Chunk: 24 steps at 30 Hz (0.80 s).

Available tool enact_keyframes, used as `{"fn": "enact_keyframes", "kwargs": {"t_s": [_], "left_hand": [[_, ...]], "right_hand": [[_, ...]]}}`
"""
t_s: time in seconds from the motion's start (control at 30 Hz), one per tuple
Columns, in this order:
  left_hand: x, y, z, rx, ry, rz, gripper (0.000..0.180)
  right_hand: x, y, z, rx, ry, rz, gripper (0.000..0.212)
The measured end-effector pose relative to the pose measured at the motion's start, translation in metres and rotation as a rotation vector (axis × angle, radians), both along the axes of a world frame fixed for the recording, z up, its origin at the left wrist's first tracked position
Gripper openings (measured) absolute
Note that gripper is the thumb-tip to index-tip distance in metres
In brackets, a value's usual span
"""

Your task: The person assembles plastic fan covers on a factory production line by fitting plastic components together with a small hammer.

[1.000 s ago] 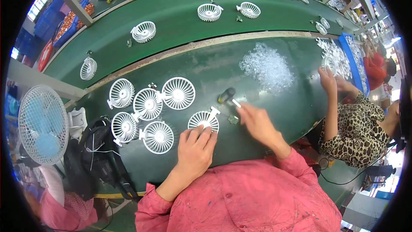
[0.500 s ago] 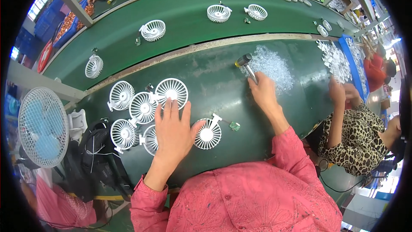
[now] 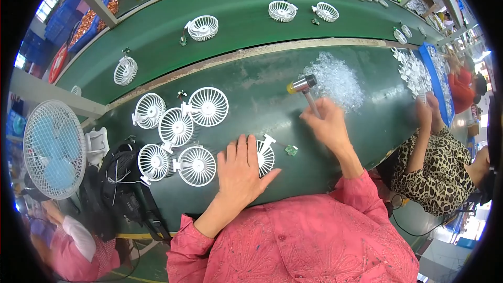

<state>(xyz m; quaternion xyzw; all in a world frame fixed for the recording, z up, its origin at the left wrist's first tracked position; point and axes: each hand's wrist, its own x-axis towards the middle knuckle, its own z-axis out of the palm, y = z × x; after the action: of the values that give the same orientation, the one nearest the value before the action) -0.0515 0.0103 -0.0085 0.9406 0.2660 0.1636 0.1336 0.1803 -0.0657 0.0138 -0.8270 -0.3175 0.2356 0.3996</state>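
Note:
My right hand is closed round the handle of a small hammer with a metal head, one yellow face and one dark face. Beyond it lies a heap of small clear plastic pieces. My left hand, its fingers stretched out, is over the left part of a white fan housing that has a green circuit board wired to it; whether the palm touches it is hidden. To the left of that hand several more white fan housings lie close together on the green table.
Beyond the table edge a green conveyor belt carries more fan housings. A desk fan and a black backpack stand at the left. At the right a person in a leopard-print top handles white pieces beside a blue tray.
My left hand has moved right and nearer, from the far fan housing to the one by the circuit board. The hammer's head has turned slightly. Housings on the belt have shifted right.

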Motion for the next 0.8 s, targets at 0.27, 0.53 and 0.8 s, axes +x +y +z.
{"fn": "enact_keyframes", "kwargs": {"t_s": [0.27, 0.53, 0.8], "left_hand": [[-0.006, 0.005, 0.001, -0.310, -0.323, -0.108, 0.079], [-0.010, 0.006, 0.001, -0.302, -0.413, -0.177, 0.079], [-0.016, 0.010, -0.001, -0.323, -0.492, -0.197, 0.078]], "right_hand": [[-0.015, -0.008, -0.006, 0.159, 1.152, 0.085, 0.016], [-0.039, -0.003, -0.018, 0.148, 1.347, 0.148, 0.024], [-0.055, 0.000, -0.016, 0.153, 1.337, 0.147, 0.024]]}}
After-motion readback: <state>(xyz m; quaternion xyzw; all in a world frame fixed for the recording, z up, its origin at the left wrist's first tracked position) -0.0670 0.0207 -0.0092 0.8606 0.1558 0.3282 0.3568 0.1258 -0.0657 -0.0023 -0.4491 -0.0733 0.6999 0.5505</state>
